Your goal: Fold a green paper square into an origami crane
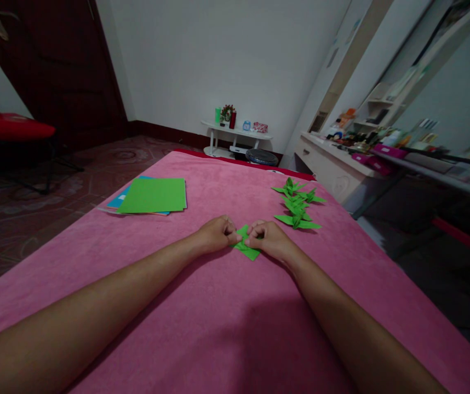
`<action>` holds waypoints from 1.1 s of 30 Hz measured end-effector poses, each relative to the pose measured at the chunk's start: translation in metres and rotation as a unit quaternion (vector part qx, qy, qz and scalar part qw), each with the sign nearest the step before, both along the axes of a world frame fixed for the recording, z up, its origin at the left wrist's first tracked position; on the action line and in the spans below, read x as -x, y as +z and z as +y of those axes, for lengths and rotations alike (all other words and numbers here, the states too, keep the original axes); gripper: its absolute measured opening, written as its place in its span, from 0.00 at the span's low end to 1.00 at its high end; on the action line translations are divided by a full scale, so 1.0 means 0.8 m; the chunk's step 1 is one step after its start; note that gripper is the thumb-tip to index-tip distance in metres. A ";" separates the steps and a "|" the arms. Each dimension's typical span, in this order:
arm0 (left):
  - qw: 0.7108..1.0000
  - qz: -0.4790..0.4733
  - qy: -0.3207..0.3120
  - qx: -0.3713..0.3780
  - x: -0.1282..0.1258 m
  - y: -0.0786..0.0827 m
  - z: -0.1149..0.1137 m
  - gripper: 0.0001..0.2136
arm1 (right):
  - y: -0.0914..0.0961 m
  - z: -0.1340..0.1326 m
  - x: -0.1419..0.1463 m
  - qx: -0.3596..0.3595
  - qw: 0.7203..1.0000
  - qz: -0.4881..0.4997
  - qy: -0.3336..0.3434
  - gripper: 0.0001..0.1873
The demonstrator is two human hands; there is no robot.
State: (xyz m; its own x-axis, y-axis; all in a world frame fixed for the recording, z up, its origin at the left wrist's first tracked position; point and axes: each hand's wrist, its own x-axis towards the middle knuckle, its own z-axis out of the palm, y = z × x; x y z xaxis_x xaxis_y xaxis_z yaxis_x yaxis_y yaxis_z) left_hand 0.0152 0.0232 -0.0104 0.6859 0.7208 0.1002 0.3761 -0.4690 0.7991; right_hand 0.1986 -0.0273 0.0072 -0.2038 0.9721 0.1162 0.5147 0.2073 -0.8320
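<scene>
A small folded piece of green paper (252,253) lies on the pink cloth, partly covered by my fingers. My left hand (217,233) is closed at its left side, thumb and curled fingers on the paper. From the right, my right hand (273,239) pinches the same paper, its fingertips close to those of the left. Beyond my right hand sits a group of several folded green paper cranes (296,205). To the left lies a stack of square coloured paper (153,196), with a green sheet on top and blue edges showing beneath.
The pink cloth (169,328) covers the whole surface under my arms. A white side table (239,131) with small items stands by the far wall. At right is a cluttered dresser (333,164); at left, a red chair (11,127) and a dark door.
</scene>
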 end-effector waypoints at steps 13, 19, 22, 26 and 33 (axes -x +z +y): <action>0.996 0.019 0.073 -0.049 -0.003 0.007 -0.012 0.12 | -0.004 0.000 0.002 -0.007 1.000 -0.021 -0.019 0.09; 0.994 0.036 0.095 -0.038 -0.003 0.014 -0.015 0.12 | -0.002 0.001 0.004 -0.019 0.998 -0.044 -0.029 0.10; 0.995 0.034 0.092 -0.023 -0.002 0.013 -0.014 0.12 | -0.001 0.000 0.005 -0.022 0.998 -0.048 -0.030 0.09; 0.995 0.024 0.099 -0.022 -0.002 0.011 -0.013 0.12 | 0.001 0.000 0.004 -0.021 0.998 -0.050 -0.020 0.07; 0.992 0.022 0.112 -0.050 -0.001 0.010 -0.014 0.11 | -0.002 0.001 0.003 -0.026 0.997 -0.066 -0.031 0.07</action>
